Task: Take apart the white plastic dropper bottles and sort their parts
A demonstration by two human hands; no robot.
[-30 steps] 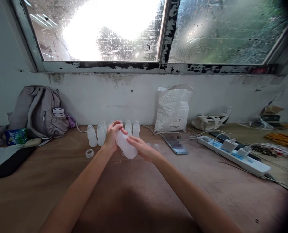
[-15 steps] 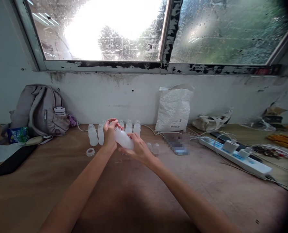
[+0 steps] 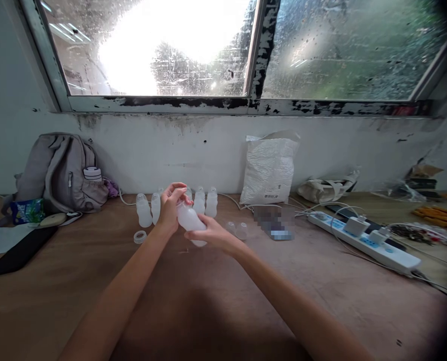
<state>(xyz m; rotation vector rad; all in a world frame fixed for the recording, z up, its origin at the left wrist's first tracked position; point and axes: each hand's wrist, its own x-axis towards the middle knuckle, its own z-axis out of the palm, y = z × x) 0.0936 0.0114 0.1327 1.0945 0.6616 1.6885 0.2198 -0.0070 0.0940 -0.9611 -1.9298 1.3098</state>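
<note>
Table: brown surface, carries all items listed below; the held bottle is above it.
Backpack: upright against the wall, at far left.
White parcel: leans on the wall, right of the bottles.
Right hand: fingers wrapped part-closed around the lower body of the held bottle, opened only to its width; contact confirmed.
Left hand: fingers curled nearly closed over the neck end; anything pinched there is hidden, cannot tell.
Held bottle: frosted, between both hands, tilted, base down to the right. Judged handling: support the body firmly without squeezing it in, align the left fingertips with the neck, avoid side load.
Standing bottles: upright row behind the hands, partly hidden; keep elbows and wrists clear.
Clear caps: two, right of the right hand.
White ring: flat, in front of the leftmost bottle.
</note>
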